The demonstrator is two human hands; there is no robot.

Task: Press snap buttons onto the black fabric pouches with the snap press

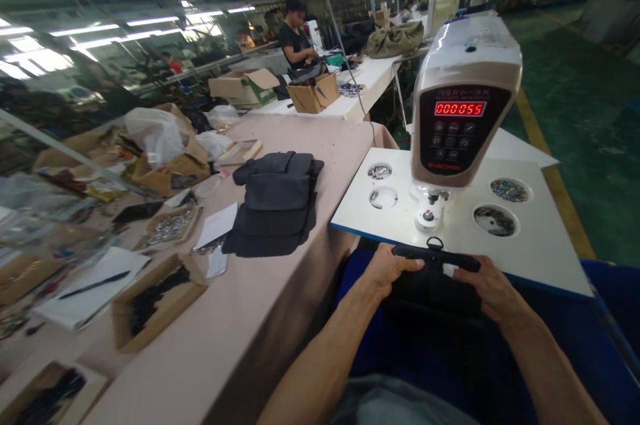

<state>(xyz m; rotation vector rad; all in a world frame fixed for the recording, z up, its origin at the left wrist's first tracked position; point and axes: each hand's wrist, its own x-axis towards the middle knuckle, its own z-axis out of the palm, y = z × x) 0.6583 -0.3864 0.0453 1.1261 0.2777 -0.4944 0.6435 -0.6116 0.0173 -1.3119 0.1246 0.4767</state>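
Note:
A black fabric pouch (433, 288) with a metal ring on its top edge hangs at the front edge of the white machine table (345, 208). My left hand (387, 269) grips its upper left corner, thumb on top. At its upper right corner my right hand (483, 281) is closed on it, with something white at the thumb. Just beyond the pouch stands the riveting machine (463, 78), its red display reading 000055. The machine's lower die (429, 215) is a short way in front of the ring, apart from it.
On the beige table (200, 318) at left lie stacked black pouches (277, 201), a box of metal parts (170, 226), a box of black pieces (157, 298) and a notebook with a pen. Round wells of small parts flank the machine. Two people are farther back.

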